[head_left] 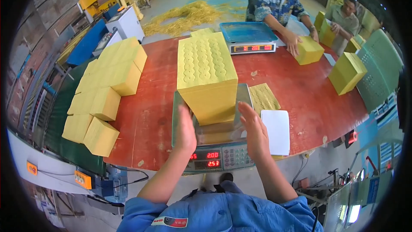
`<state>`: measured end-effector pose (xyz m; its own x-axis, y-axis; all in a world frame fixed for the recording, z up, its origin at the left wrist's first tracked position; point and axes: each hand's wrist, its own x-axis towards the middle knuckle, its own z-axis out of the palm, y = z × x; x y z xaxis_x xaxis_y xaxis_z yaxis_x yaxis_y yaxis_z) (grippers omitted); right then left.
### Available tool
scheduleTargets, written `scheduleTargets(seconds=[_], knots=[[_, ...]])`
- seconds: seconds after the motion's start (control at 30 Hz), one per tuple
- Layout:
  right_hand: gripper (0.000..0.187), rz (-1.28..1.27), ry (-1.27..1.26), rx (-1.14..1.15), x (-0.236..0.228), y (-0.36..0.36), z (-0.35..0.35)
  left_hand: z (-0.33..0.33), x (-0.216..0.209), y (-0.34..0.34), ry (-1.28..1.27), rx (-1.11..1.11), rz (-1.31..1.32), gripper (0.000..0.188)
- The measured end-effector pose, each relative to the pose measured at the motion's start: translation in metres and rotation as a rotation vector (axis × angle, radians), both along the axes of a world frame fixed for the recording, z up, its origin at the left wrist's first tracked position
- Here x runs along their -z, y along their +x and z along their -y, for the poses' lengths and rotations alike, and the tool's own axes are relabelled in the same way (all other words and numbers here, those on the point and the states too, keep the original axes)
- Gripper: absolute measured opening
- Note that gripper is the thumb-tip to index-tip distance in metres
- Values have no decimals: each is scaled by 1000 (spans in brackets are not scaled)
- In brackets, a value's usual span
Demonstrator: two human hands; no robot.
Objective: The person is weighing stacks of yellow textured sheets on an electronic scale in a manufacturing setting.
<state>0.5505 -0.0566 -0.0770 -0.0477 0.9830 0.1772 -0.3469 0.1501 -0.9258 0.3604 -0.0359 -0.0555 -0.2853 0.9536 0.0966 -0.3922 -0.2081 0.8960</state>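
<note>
A tall stack of yellow paper (210,96), its top sheet patterned with rows of punched coin shapes, stands on the metal pan of a digital scale (236,158) right in front of me. Red digits glow on the scale's display. My left hand (185,131) is upright beside the stack's lower left, fingers stretched out. On the other side my right hand (254,131) is held the same way, fingers extended. Both palms face inward and hold nothing; whether the fingertips touch the paper, I cannot tell. A white sheet (275,133) lies by my right hand, with yellow sheets (264,97) just beyond.
Several yellow paper blocks (96,94) sit at the left, over a green conveyor belt (56,139). A second scale (249,32) stands across the red table (292,81). There a co-worker holds a yellow block (310,50). Another block (346,73) stands at the right.
</note>
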Motion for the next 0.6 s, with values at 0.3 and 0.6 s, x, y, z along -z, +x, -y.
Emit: scheduleTargets(seconds=[0.3,0.6], knots=[[54,-252,-373,-64,64,-9,166,189,41,-100,-122,57,-119,41],[47,-375,-420,-98,70,-67,236,264,50,-174,-370,-112,-15,28]])
